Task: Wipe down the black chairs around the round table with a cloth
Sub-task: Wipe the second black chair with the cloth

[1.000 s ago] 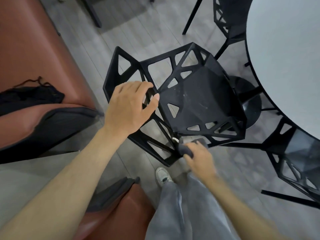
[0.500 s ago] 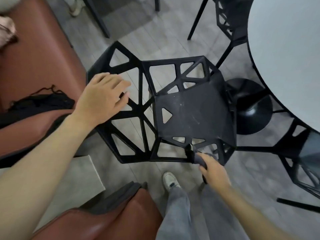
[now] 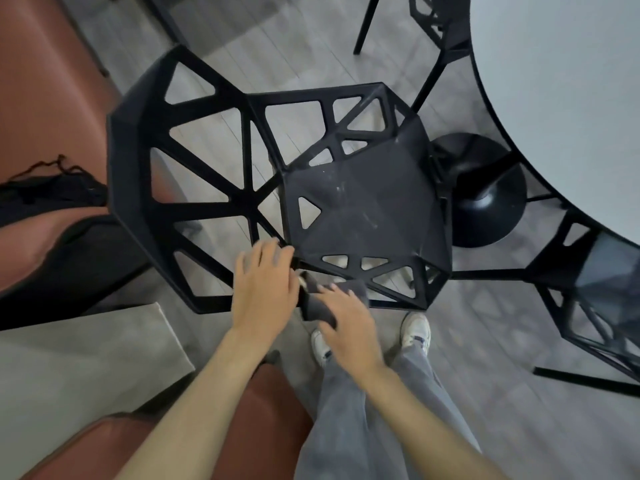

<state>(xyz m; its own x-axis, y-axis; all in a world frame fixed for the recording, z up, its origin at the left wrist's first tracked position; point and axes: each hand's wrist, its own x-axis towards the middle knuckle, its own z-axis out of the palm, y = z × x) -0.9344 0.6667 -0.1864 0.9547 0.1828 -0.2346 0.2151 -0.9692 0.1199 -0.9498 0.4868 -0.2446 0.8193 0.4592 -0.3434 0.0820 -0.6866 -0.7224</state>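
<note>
My right hand [image 3: 349, 327] grips the grey cloth [image 3: 317, 303] at the chair [image 3: 367, 209] seat's near edge, left hand [image 3: 265, 289] open beside; scuffs remain, neighbouring chairs [image 3: 595, 282] apparently unwiped.

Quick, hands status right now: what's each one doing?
Left hand: open, fingers spread, at the chair frame's near edge.
Right hand: holding the cloth against that edge.
</note>
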